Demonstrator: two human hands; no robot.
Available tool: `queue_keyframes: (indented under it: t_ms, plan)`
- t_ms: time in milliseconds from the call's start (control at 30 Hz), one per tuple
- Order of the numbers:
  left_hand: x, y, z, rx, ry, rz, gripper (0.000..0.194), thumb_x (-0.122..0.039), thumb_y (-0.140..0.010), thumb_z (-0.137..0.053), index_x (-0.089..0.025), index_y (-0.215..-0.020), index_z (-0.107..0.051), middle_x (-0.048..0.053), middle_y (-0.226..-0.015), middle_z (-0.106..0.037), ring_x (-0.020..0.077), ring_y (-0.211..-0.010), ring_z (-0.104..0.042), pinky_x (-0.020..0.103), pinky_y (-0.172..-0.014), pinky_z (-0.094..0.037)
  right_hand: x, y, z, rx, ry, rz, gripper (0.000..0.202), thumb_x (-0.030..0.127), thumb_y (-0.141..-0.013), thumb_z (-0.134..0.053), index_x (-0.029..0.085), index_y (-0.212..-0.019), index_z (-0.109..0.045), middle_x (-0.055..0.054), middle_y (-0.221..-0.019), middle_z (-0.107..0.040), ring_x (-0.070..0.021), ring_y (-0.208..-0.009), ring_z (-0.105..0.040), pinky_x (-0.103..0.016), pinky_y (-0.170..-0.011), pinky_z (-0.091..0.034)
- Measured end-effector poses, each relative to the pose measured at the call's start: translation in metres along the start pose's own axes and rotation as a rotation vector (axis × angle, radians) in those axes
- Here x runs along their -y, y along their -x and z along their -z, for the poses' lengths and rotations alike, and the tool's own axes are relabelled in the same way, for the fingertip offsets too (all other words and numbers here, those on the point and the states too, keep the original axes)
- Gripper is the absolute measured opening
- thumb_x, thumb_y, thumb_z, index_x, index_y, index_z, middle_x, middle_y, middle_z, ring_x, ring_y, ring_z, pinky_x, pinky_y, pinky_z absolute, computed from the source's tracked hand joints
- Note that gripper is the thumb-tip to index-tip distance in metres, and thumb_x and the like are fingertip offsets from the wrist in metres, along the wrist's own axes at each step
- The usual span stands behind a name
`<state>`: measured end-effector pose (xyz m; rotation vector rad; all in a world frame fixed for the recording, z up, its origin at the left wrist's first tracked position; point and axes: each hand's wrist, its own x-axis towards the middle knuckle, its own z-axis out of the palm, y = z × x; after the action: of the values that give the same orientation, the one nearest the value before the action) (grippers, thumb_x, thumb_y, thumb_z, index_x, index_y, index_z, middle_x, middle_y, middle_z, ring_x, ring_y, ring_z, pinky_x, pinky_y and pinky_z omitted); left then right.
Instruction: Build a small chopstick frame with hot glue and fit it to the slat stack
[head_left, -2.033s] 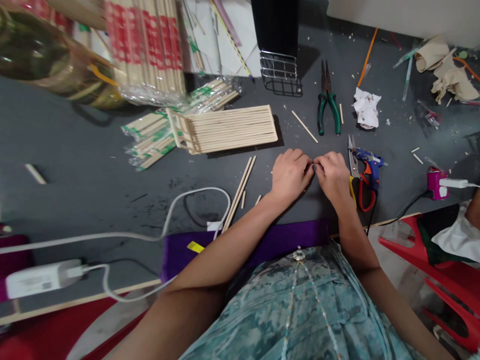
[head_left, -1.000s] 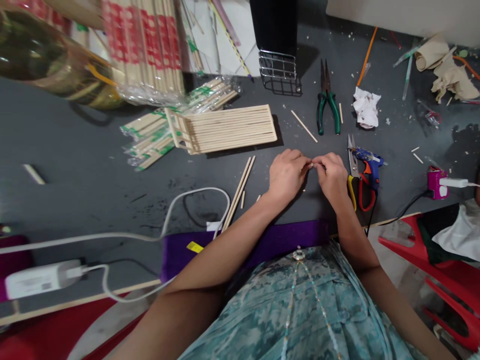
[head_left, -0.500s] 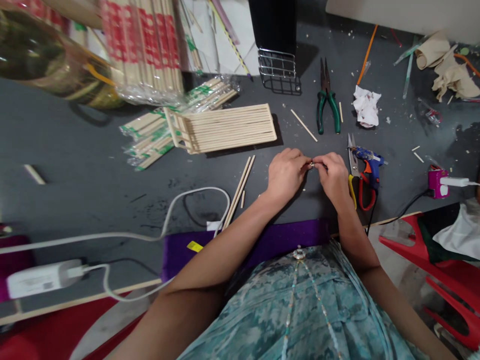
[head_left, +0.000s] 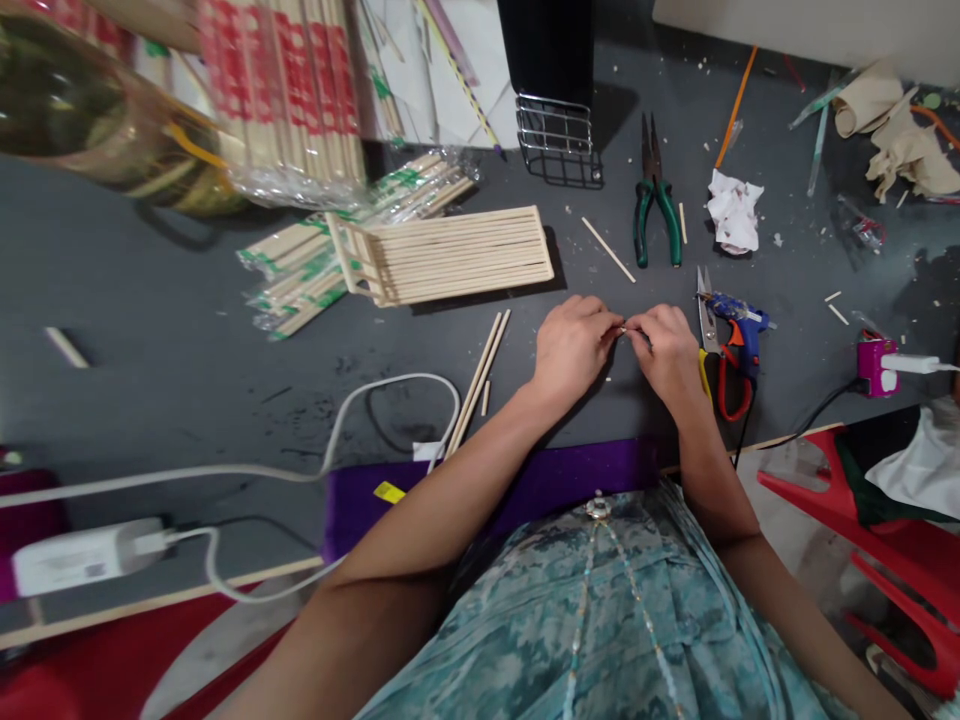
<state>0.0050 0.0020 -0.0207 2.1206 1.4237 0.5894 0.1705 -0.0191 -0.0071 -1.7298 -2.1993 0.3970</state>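
Near the middle of the gray table point(head_left: 187, 280), my left hand point(head_left: 572, 342) and right hand point(head_left: 664, 345) meet, fingertips of both pinching a tiny pale piece point(head_left: 623, 331), too small to identify; stick-built rack point(head_left: 465, 258) lies far left of them; two long sticks point(head_left: 478, 380) left; green-handled pliers point(head_left: 655, 190) on the far side; scissors point(head_left: 709, 340) and blue glue gun point(head_left: 748, 330) just right of my right hand.

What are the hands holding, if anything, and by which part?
The left hand and right hand pinch a tiny pale piece; it's too small to tell which part.
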Motion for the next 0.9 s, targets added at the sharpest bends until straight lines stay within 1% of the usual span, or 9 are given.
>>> queue_keyframes:
  t_ms: [100, 200, 433, 700, 900]
  plan:
    - [0.0, 0.0, 0.0, -0.004, -0.004, 0.0, 0.024, -0.027, -0.099, -0.056, -0.018, -0.098, -0.078, 0.009, -0.091, -0.073, 0.025, -0.088, -0.061, 0.038, -0.076, -0.047, 0.0, 0.0, -0.001, -0.006, 0.013, 0.018, 0.026, 0.03, -0.105, -0.048, 0.02, -0.098, -0.071, -0.009, -0.097, -0.066, -0.0255, -0.095, -0.054, -0.037, -0.084, -0.045]
    - [0.0, -0.001, 0.0, 0.003, -0.002, 0.003, 0.023, -0.026, -0.098, -0.057, -0.017, -0.098, -0.079, 0.009, -0.091, -0.073, 0.025, -0.088, -0.062, 0.037, -0.077, -0.047, -0.001, 0.0, -0.004, -0.026, 0.017, 0.0, 0.027, 0.031, -0.105, -0.047, 0.021, -0.098, -0.071, -0.008, -0.097, -0.065, -0.0254, -0.095, -0.053, -0.037, -0.083, -0.044]
    - [0.002, -0.001, 0.0, -0.007, 0.014, 0.005, 0.023, -0.024, -0.097, -0.057, -0.018, -0.098, -0.079, 0.008, -0.089, -0.072, 0.0249, -0.087, -0.061, 0.037, -0.075, -0.047, -0.004, 0.0, -0.012, -0.076, -0.005, -0.01, 0.026, 0.031, -0.104, -0.05, 0.022, -0.092, -0.071, -0.007, -0.093, -0.066, -0.0248, -0.093, -0.055, -0.037, -0.081, -0.044]
    - [0.003, 0.0, -0.001, -0.012, 0.047, 0.003, 0.022, -0.025, -0.097, -0.058, -0.019, -0.102, -0.078, 0.008, -0.09, -0.072, 0.0245, -0.088, -0.06, 0.037, -0.076, -0.047, -0.008, 0.001, -0.014, -0.09, -0.086, -0.049, 0.025, 0.031, -0.103, -0.052, 0.024, -0.093, -0.073, -0.006, -0.093, -0.067, -0.0243, -0.094, -0.056, -0.037, -0.085, -0.046]
    - [0.003, 0.0, 0.0, -0.013, 0.059, -0.006, 0.02, -0.024, -0.096, -0.059, -0.018, -0.102, -0.078, 0.008, -0.09, -0.073, 0.0242, -0.087, -0.061, 0.037, -0.077, -0.048, -0.009, 0.001, -0.011, -0.122, -0.078, -0.018, 0.023, 0.027, -0.103, -0.052, 0.022, -0.091, -0.072, -0.007, -0.091, -0.065, -0.0245, -0.091, -0.056, -0.038, -0.085, -0.047]
